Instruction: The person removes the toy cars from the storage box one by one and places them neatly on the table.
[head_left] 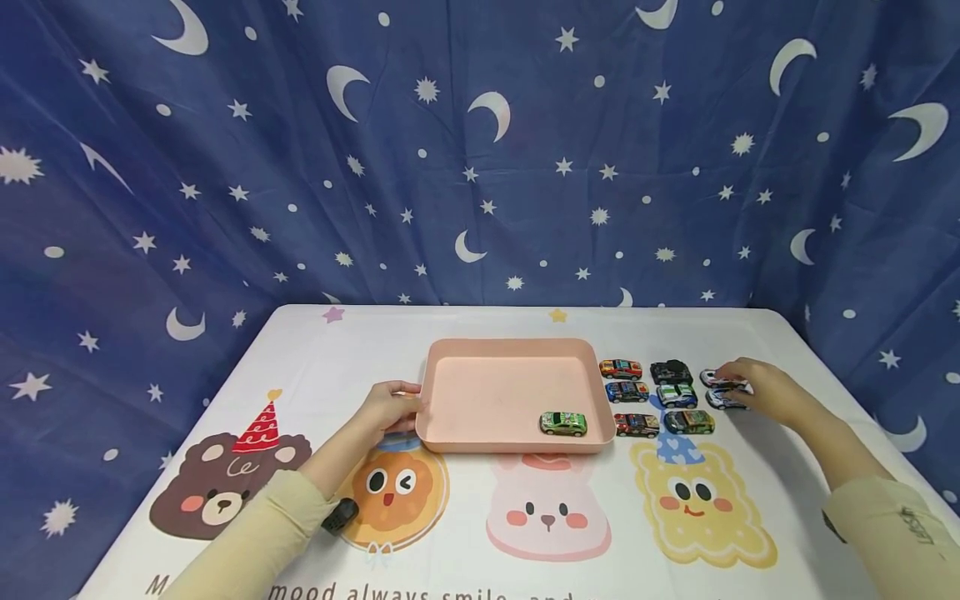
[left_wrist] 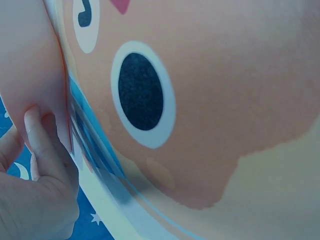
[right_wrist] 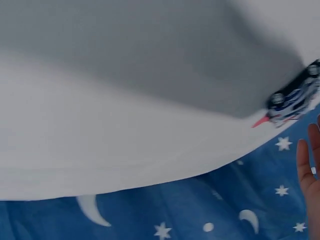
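A shallow pink tray (head_left: 517,343) lies on the table with one green toy car (head_left: 563,423) in its near right corner. My left hand (head_left: 392,408) grips the tray's left rim; in the left wrist view its thumb and fingers (left_wrist: 37,130) pinch the pink wall. At the right, my right hand (head_left: 757,385) is over two white toy cars, partly covering the farther one (head_left: 712,379) and the nearer one (head_left: 726,399). In the right wrist view, its fingers (right_wrist: 303,162) are extended beside a white and blue car (right_wrist: 295,100), with nothing between them.
Between the tray and the white cars stand two columns of toy cars, among them a red one (head_left: 621,368), a black one (head_left: 670,372) and a green and orange one (head_left: 689,422). The white tablecloth (head_left: 360,350) has cartoon prints. A blue starry curtain (head_left: 420,208) hangs behind.
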